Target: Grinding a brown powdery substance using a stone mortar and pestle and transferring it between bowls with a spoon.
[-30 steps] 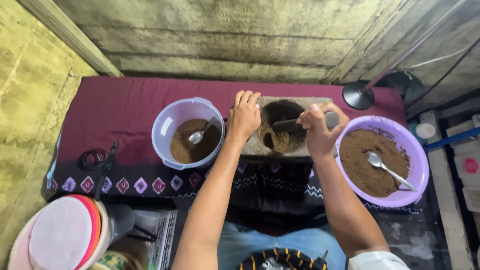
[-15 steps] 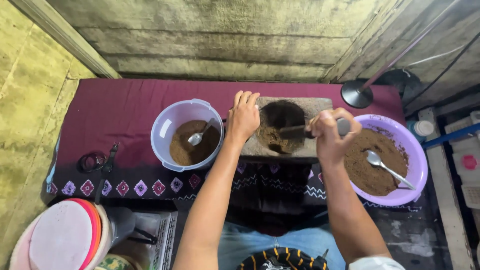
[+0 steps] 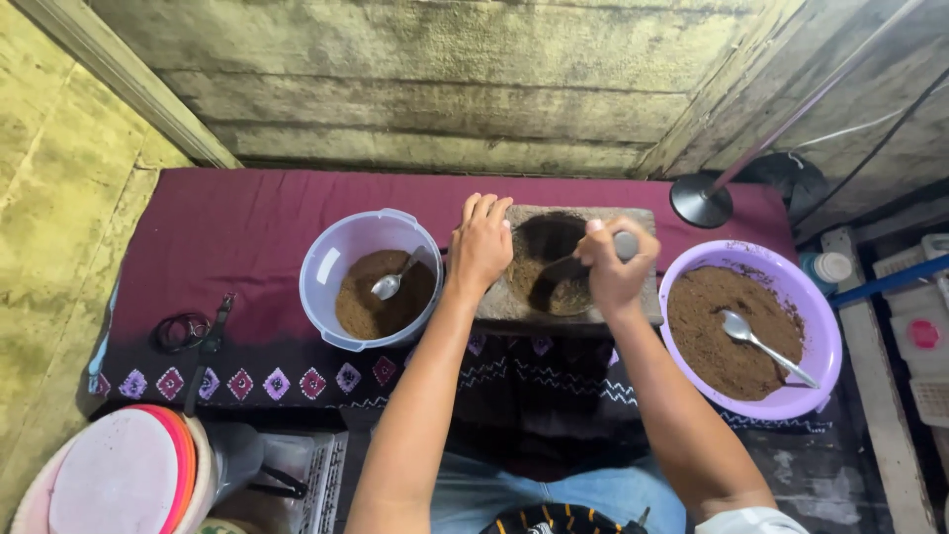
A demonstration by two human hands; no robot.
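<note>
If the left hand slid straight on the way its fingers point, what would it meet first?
The left hand lies on the stone block, fingers aimed away from the person. Beyond its far edge lies the maroon cloth, then probably the wall; depth is unclear.

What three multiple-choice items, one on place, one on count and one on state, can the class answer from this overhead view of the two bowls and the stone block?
1. Where does the left hand rest?
A. In the left bowl
B. On the stone block's left edge
C. On the lamp base

2. How many spoons lie in the bowls?
A. One
B. Two
C. Four

3. What state is the right hand in?
A. Closed round a tool
B. Open and flat
C. Out of view

Answers:
1 B, the palm lies on the stone block, beside its hollow.
2 B, one spoon in the left bowl, another spoon in the right bowl.
3 A, its fingers wrap a tool whose dark end reaches into the hollow of brown powder.
</note>
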